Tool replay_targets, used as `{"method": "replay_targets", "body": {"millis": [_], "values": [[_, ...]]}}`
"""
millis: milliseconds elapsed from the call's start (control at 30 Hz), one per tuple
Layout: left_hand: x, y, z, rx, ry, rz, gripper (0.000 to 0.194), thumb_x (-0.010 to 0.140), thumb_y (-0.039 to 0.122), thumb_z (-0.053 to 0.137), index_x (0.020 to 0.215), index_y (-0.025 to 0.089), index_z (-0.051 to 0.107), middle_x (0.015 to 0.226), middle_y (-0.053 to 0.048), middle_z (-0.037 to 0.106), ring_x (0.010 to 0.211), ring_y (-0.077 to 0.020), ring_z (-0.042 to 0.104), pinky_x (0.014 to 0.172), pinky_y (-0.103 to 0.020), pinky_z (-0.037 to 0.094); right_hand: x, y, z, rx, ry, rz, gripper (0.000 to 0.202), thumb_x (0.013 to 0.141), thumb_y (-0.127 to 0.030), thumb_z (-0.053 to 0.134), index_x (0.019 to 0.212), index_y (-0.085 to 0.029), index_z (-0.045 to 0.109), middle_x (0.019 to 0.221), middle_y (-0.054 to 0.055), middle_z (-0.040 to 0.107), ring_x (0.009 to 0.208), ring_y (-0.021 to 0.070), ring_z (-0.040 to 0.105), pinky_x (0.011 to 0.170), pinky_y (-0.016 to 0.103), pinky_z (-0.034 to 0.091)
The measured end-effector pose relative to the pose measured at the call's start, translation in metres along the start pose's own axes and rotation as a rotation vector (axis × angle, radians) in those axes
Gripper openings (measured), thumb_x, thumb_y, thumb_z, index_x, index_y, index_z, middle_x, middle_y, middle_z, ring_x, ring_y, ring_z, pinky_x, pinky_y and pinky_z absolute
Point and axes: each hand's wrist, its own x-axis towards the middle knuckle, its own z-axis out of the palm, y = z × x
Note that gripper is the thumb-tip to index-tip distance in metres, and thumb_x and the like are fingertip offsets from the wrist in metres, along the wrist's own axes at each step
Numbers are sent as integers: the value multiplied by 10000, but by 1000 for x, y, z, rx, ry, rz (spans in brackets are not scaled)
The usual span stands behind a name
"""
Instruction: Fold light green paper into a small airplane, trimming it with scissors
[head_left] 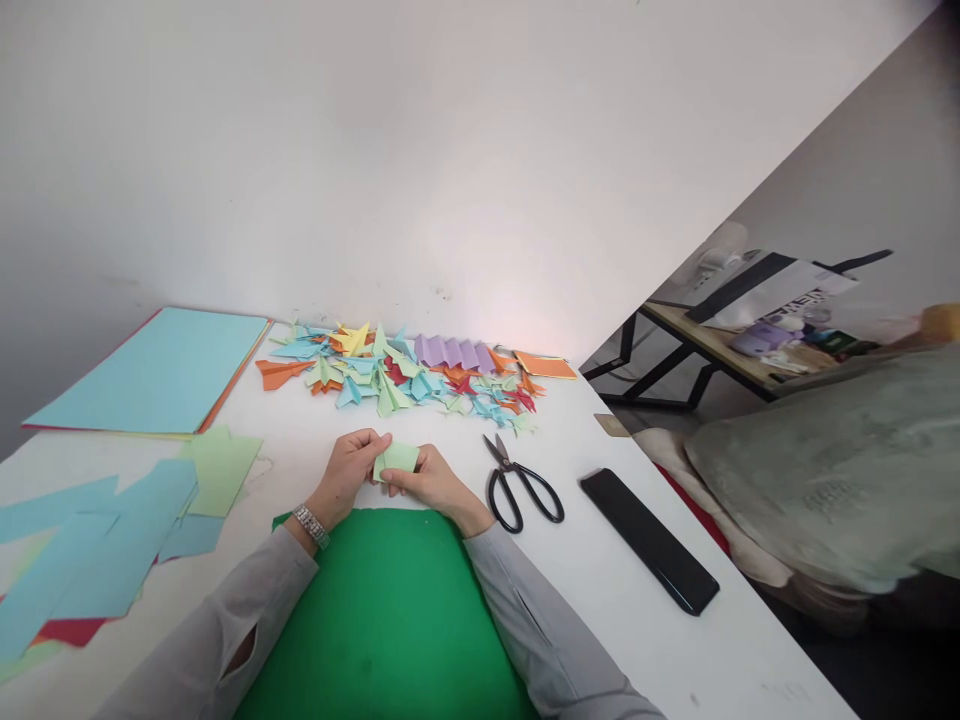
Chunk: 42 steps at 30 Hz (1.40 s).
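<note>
A small piece of light green paper [397,459], with a crease or fold showing on it, is held up between both hands near the table's front edge. My left hand [349,472] is closed on its left side, thumb at the upper edge. My right hand [439,485] grips the paper's right side, its thumb lying across the lower edge. Beyond the hands lies a heap of folded paper shapes [390,395] in green, blue, orange, yellow and red. Black-handled scissors [517,485] rest to the right, blades slightly apart.
Large coloured sheets [157,370] are stacked at the back left, with loose paper pieces [127,550] nearer. A pleated purple paper [454,354] and orange paper [546,366] lie by the wall. A long black case [649,540] lies right. Beside the table is a person in a grey-green garment [832,460].
</note>
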Motion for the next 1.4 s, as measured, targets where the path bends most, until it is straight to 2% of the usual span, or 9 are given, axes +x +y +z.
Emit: {"method": "replay_targets", "body": {"millis": [133, 267, 333, 500, 667, 867, 1000, 1200, 1400], "values": [[-1, 3, 2, 30, 7, -7, 408, 701, 436, 647, 472, 181, 425, 333, 75, 390, 310, -57, 338, 362, -199, 221, 1, 0, 1, 23, 46, 3, 325, 653, -429, 695, 529, -136, 630, 459, -4, 588, 416, 79, 449, 461, 213, 362], [-4, 5, 5, 58, -121, 33, 378, 653, 383, 699, 495, 196, 411, 374, 37, 521, 376, -116, 502, 399, -214, 302, 2, 0, 2, 28, 88, 23, 336, 634, -437, 700, 508, -139, 613, 445, -8, 574, 412, 79, 445, 455, 214, 354], [-4, 5, 5, 72, -149, 49, 395, 651, 379, 700, 487, 199, 389, 376, 27, 538, 390, -127, 522, 405, -217, 309, 2, 1, 2, 19, 79, 28, 332, 629, -434, 702, 508, -138, 613, 446, -9, 573, 416, 79, 448, 461, 214, 353], [-4, 5, 5, 97, -123, 38, 392, 668, 413, 674, 484, 195, 406, 356, 32, 525, 330, -88, 427, 370, -205, 232, 1, 1, 1, 6, 71, 6, 300, 645, -393, 686, 503, -142, 604, 453, -14, 570, 441, 85, 465, 500, 221, 362], [-4, 3, 6, 125, -113, 47, 383, 662, 425, 676, 490, 190, 428, 356, 37, 516, 336, -82, 406, 366, -201, 206, 1, 1, 1, -19, 80, -25, 320, 652, -399, 675, 479, -146, 582, 456, -16, 558, 459, 90, 468, 523, 228, 363], [-5, 4, 6, 136, -78, 62, 418, 714, 469, 619, 469, 194, 421, 353, 31, 518, 341, -103, 457, 367, -213, 256, 0, -2, 2, -25, 68, 22, 321, 642, -392, 687, 458, -144, 599, 432, -8, 560, 428, 83, 438, 471, 218, 331], [-6, 5, 7, 120, -114, 72, 432, 764, 479, 560, 462, 186, 465, 378, 4, 557, 382, -139, 539, 388, -229, 322, 0, -4, 2, -16, 43, 49, 324, 632, -395, 706, 465, -137, 604, 423, -8, 562, 415, 79, 445, 454, 209, 341], [-5, 7, 8, 84, -91, 69, 410, 726, 459, 620, 472, 191, 441, 329, 34, 495, 328, -120, 489, 360, -220, 283, 0, -3, 3, 37, 22, 15, 311, 667, -412, 685, 551, -128, 630, 506, 9, 616, 454, 93, 503, 477, 215, 394], [-6, 10, 8, 67, -2, 83, 351, 686, 445, 658, 503, 185, 509, 339, 61, 445, 309, -89, 418, 351, -218, 260, 0, -3, 2, 57, 19, 2, 314, 680, -426, 681, 632, -118, 648, 552, 15, 632, 478, 97, 517, 495, 222, 410]]}}
